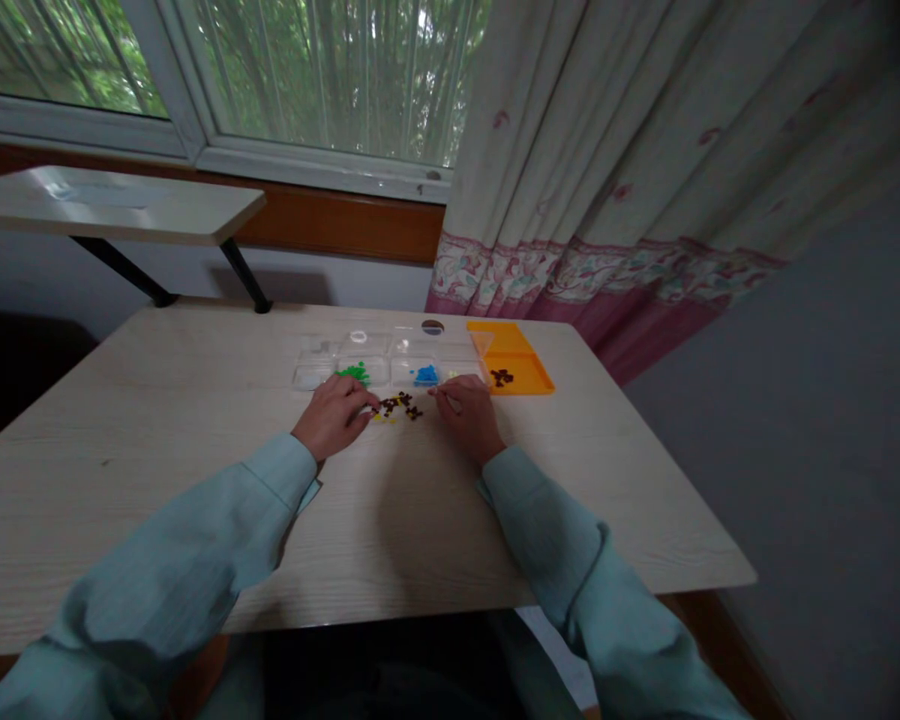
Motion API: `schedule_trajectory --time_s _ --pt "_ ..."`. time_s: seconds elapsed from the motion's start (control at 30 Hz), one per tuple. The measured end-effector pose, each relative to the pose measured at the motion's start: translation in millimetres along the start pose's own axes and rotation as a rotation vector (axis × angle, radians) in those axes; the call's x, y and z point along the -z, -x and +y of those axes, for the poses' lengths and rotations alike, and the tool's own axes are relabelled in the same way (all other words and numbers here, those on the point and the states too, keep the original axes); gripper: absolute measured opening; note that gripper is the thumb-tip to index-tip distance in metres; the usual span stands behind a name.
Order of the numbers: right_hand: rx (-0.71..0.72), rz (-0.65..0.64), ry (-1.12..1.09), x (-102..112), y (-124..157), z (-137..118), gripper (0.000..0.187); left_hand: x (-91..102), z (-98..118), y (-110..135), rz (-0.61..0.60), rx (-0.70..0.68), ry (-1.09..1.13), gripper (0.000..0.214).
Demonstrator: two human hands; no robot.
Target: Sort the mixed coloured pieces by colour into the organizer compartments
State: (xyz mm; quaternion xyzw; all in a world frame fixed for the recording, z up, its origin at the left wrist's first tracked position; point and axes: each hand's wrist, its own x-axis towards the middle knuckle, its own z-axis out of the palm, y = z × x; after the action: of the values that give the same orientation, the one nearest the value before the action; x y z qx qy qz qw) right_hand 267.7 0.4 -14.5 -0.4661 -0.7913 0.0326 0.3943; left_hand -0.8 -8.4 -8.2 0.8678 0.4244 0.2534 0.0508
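Observation:
A small heap of dark brown pieces (399, 402) lies on the table, with a few yellow pieces (385, 420) at its near side. My left hand (334, 416) rests at the heap's left end, fingertips pinched together at the outermost pieces; what they grip is too small to make out. To the right of the heap, my right hand (468, 414) holds its thumb and fingers closed in a pinch, the contents unclear. Just beyond the hands stands a clear plastic compartment box (390, 358), with green pieces (355, 373) and blue pieces (425, 375) in separate compartments.
An orange tray (521, 342) at the back right holds several dark brown pieces (502, 378). A round hole (433, 327) sits near the table's back edge. At the left, a raised shelf (142, 205) stands on black legs. A curtain (570, 200) hangs behind the right side.

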Motion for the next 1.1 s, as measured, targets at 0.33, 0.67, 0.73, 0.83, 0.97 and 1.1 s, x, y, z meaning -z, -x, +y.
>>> schedule_trajectory --time_s 0.33,0.67,0.73,0.83,0.97,1.1 --pt "-0.008 -0.011 -0.014 2.2 -0.9 -3.5 0.02 -1.8 -4.3 -0.8 0.021 0.032 -0.002 0.015" --pt "-0.016 -0.023 -0.003 1.3 -0.9 -1.3 0.019 -7.0 -4.1 -6.2 0.134 0.084 0.1 0.02" --pt "-0.01 -0.028 0.002 1.0 -1.0 -0.8 0.019 -8.4 -0.3 -9.1 0.191 0.125 0.183 0.02" --pt "0.028 -0.021 -0.003 0.0 -0.7 -6.4 0.019 -12.1 7.3 -14.1 0.253 0.184 0.319 0.019" --pt "0.122 -0.011 -0.032 -6.3 0.6 -26.3 0.017 -18.6 18.5 -19.4 0.266 0.242 0.457 0.024" --pt "0.128 0.059 -0.018 -15.7 2.3 -45.6 0.018 -23.3 26.0 -21.2 0.263 0.262 0.55 0.027"
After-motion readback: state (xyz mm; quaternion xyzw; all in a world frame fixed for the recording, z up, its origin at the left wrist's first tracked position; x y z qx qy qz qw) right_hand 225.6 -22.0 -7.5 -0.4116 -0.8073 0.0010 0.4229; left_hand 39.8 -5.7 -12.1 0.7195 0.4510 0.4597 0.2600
